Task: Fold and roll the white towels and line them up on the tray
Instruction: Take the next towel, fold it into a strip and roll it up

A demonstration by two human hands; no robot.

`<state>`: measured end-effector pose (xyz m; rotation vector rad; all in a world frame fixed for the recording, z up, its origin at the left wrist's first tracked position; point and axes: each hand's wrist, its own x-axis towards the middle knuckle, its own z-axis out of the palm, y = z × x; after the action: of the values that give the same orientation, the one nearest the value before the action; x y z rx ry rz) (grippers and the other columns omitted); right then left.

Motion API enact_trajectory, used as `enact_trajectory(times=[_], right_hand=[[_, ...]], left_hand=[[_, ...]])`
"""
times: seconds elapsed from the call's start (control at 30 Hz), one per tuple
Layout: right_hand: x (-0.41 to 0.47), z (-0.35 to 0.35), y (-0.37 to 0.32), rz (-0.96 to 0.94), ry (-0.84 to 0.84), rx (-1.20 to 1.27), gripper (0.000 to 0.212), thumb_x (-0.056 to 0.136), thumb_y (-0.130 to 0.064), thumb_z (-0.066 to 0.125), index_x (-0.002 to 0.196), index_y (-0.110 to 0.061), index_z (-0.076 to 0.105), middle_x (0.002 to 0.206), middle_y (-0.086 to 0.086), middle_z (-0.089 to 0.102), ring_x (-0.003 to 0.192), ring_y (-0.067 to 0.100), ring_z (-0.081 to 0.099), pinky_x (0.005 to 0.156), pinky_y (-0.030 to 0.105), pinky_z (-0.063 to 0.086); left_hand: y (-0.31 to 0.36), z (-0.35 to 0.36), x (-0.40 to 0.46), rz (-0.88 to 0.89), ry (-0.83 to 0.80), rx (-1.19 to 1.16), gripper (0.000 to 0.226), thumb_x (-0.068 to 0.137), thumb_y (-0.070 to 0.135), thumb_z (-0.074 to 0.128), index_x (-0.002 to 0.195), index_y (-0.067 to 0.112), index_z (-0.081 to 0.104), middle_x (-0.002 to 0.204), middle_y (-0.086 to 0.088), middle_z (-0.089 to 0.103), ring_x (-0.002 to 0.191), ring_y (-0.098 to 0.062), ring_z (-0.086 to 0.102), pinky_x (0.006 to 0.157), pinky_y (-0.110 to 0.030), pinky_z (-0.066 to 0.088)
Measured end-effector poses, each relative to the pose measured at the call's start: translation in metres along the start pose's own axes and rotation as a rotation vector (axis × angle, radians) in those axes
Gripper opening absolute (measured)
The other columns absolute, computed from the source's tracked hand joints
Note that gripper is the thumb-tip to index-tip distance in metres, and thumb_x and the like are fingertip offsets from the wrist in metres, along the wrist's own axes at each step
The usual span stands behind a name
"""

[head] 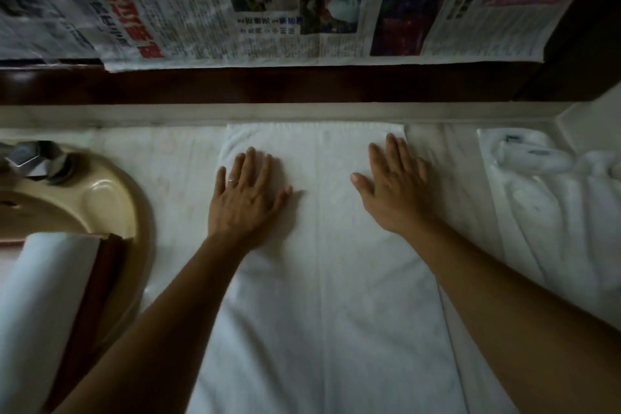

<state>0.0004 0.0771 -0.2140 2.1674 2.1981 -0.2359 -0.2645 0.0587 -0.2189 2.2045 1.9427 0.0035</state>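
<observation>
Surface (pixel 161 158): pale counter, running from a beige sink (pixel 100 198) at left to a corner at right; newspaper sheets (pixel 268 0) hang on the wall above it. Folded white towel (pixel 322 279): long strip lying flat at the middle of the surface, its far end close to the back ledge, a lengthwise crease down its centre. Loose white towels (pixel 554 212): crumpled heap at right, just beside the strip, not yet folded. Rolled towel (pixel 37 296): at lower left, over the sink's near edge, lying on a dark reddish-brown edge, probably the tray (pixel 100 279), though little of it shows. Left hand (pixel 247 193): grip flat, fingers straight and spread, pressing the strip's far left part, holding nothing. Right hand (pixel 395 183): likewise flat and spread, palm down on the far right part. Step in hand, by judgement: smoothing before rolling. Done well, the palms sweep outward evenly, the edges stay aligned, and the roll begins tight and square from one end.
</observation>
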Motion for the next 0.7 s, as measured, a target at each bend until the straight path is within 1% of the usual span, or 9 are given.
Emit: enact_trajectory(times=[0.07,0.17,0.23,0.33,0.4,0.47,0.5,0.57,0.7], right_hand=[[-0.031,0.001,-0.016,-0.014,0.032,0.049,0.074,0.096,-0.067,0.012,0.158,-0.027,0.004,0.166,0.005,-0.010,0.152,0.022,-0.007,0.119,0.049,0.008],[-0.086,0.015,-0.016,-0.087,0.006,0.038,0.080,0.092,-0.072,0.010,0.157,-0.028,0.010,0.166,0.002,-0.002,0.152,0.021,0.001,0.118,0.046,0.014],[-0.092,0.022,-0.002,-0.090,-0.006,0.016,0.084,0.090,-0.075,0.005,0.158,-0.027,0.009,0.166,0.001,-0.001,0.153,0.020,0.002,0.119,0.043,0.013],[-0.083,0.020,0.005,-0.073,-0.036,0.013,0.085,0.087,-0.075,0.002,0.158,-0.027,0.002,0.166,0.001,-0.008,0.152,0.019,-0.003,0.120,0.042,0.009],[-0.100,0.017,-0.006,-0.060,0.000,0.040,0.083,0.089,-0.072,0.005,0.158,-0.026,0.005,0.166,0.004,-0.007,0.152,0.022,-0.002,0.119,0.046,0.013],[-0.140,0.022,-0.020,-0.068,0.051,0.061,0.080,0.092,-0.070,0.014,0.158,-0.025,0.012,0.166,0.006,-0.003,0.152,0.025,0.004,0.116,0.048,0.020],[-0.163,0.025,-0.024,-0.083,0.044,0.065,0.079,0.093,-0.070,0.016,0.158,-0.024,0.015,0.166,0.006,0.000,0.152,0.025,0.006,0.115,0.048,0.021],[-0.191,0.035,-0.021,-0.106,-0.004,0.048,0.080,0.094,-0.071,0.012,0.158,-0.023,0.015,0.166,0.004,0.002,0.152,0.022,0.006,0.118,0.048,0.022],[-0.185,0.029,-0.007,-0.087,-0.029,0.001,0.085,0.090,-0.075,0.003,0.158,-0.025,0.007,0.166,0.004,-0.004,0.153,0.021,0.000,0.121,0.046,0.015]], left_hand=[[0.021,-0.001,-0.029,0.012,0.015,-0.035,0.081,0.092,0.074,0.001,0.159,0.029,-0.003,0.166,-0.002,-0.012,0.153,-0.019,-0.010,0.123,-0.044,-0.007],[0.023,0.006,-0.083,0.036,-0.058,-0.020,0.081,0.088,0.075,-0.003,0.158,0.034,-0.009,0.165,0.002,-0.019,0.153,-0.018,-0.015,0.124,-0.044,-0.006],[0.012,0.012,-0.092,0.039,-0.086,-0.014,0.080,0.089,0.076,-0.003,0.157,0.035,-0.011,0.165,0.003,-0.019,0.152,-0.017,-0.015,0.124,-0.044,-0.004],[0.010,0.012,-0.083,0.042,-0.065,-0.010,0.079,0.091,0.074,0.001,0.159,0.033,-0.006,0.167,0.000,-0.013,0.153,-0.019,-0.011,0.124,-0.045,-0.002],[0.017,0.009,-0.094,0.028,-0.045,-0.004,0.080,0.091,0.074,-0.001,0.158,0.031,-0.007,0.166,-0.002,-0.014,0.153,-0.020,-0.011,0.124,-0.046,-0.004],[0.023,0.011,-0.130,0.029,-0.010,-0.028,0.078,0.092,0.072,-0.001,0.158,0.031,-0.010,0.165,-0.002,-0.018,0.153,-0.019,-0.014,0.124,-0.046,-0.006],[0.024,0.014,-0.152,0.042,-0.015,-0.031,0.077,0.093,0.072,0.000,0.157,0.032,-0.012,0.164,0.000,-0.021,0.152,-0.019,-0.016,0.124,-0.046,-0.007],[0.019,0.022,-0.181,0.066,-0.071,-0.014,0.077,0.093,0.074,0.001,0.157,0.034,-0.014,0.163,0.002,-0.025,0.152,-0.019,-0.017,0.123,-0.043,-0.010],[0.005,0.021,-0.176,0.082,-0.091,0.001,0.082,0.088,0.075,-0.004,0.157,0.032,-0.014,0.164,0.000,-0.023,0.153,-0.020,-0.015,0.124,-0.044,-0.004]])
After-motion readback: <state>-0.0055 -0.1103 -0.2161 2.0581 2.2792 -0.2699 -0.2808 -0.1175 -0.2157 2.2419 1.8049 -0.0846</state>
